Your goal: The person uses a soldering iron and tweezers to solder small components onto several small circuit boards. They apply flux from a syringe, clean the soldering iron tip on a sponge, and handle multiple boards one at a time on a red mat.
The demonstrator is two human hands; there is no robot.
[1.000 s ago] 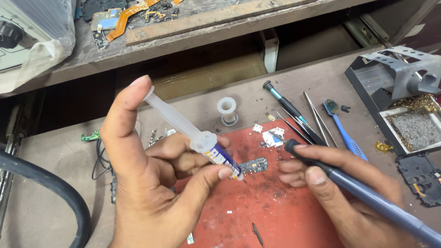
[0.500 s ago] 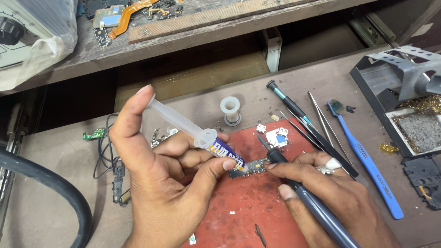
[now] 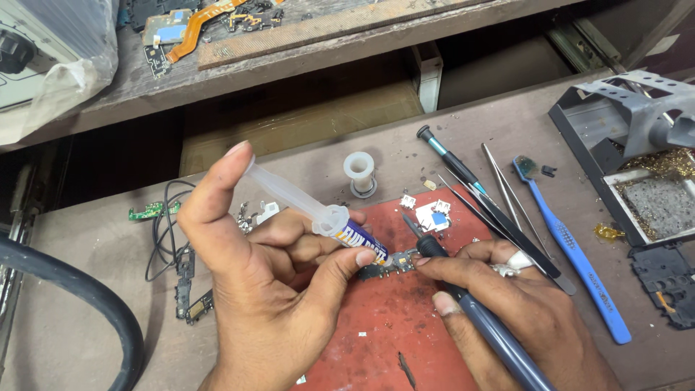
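Note:
My left hand (image 3: 253, 289) grips a clear syringe (image 3: 311, 210) with a printed label, thumb on the plunger, nozzle pointing down at a small circuit board (image 3: 387, 266) on a red mat (image 3: 384, 326). My right hand (image 3: 521, 311) holds a dark blue soldering iron (image 3: 478, 318) like a pen. Its tip (image 3: 411, 228) rests just right of the small board, fingers touching the board's edge.
A white solder spool (image 3: 360, 172) stands behind the mat. A screwdriver (image 3: 452, 163), tweezers (image 3: 507, 199) and a blue brush (image 3: 572, 253) lie to the right. An iron stand with a sponge tray (image 3: 644, 181) sits far right. Cables and board scraps (image 3: 181, 268) lie left.
My right hand has moved left with the soldering iron, bringing its tip to the small board. The syringe nozzle has stayed at the board.

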